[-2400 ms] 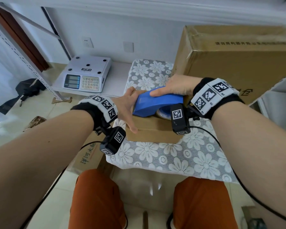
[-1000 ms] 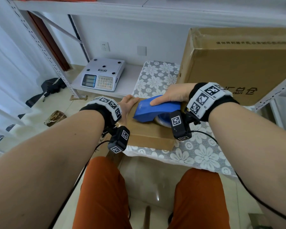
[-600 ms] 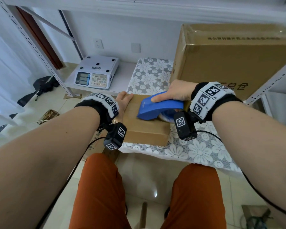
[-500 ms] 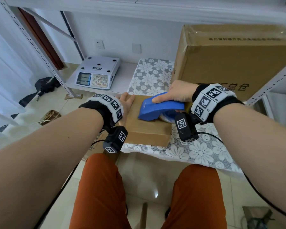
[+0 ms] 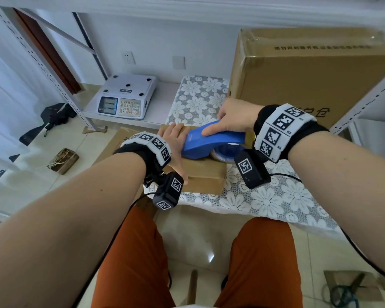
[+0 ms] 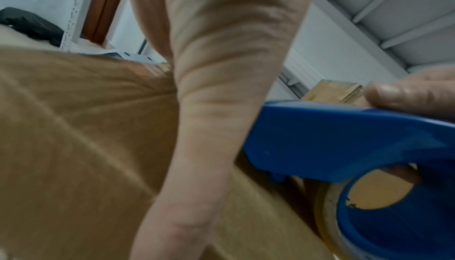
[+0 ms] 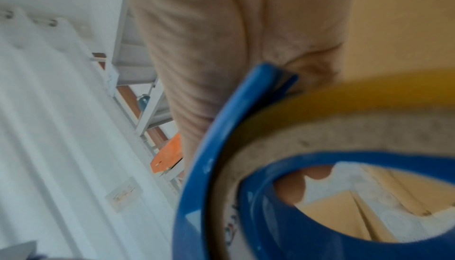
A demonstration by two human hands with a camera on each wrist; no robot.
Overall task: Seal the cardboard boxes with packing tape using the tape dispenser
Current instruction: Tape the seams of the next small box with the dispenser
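A small brown cardboard box [image 5: 203, 174] lies on the flowered cloth in the head view. My right hand [image 5: 233, 117] grips the blue tape dispenser [image 5: 211, 142] from above, index finger stretched along its top, and holds it on the box lid. The tape roll [image 5: 223, 153] sits under its rear. My left hand [image 5: 176, 141] lies flat on the left part of the lid, beside the dispenser's nose, thumb down at the near edge. In the left wrist view the palm [image 6: 221, 69] rests against the box [image 6: 61, 147] next to the dispenser [image 6: 344, 137]. The right wrist view shows the dispenser [image 7: 204, 167] and roll [image 7: 332, 128] close up.
A large cardboard box [image 5: 309, 74] stands at the back right, close behind my right hand. A white weighing scale [image 5: 127, 96] sits on a low shelf at the left. Another cardboard box [image 5: 118, 141] lies on the floor under my left wrist. Metal rack posts [image 5: 53, 70] flank both sides.
My left hand has slid from the box's far left corner to lie along the lid beside the dispenser's nose. The right hand still holds the dispenser on the box.
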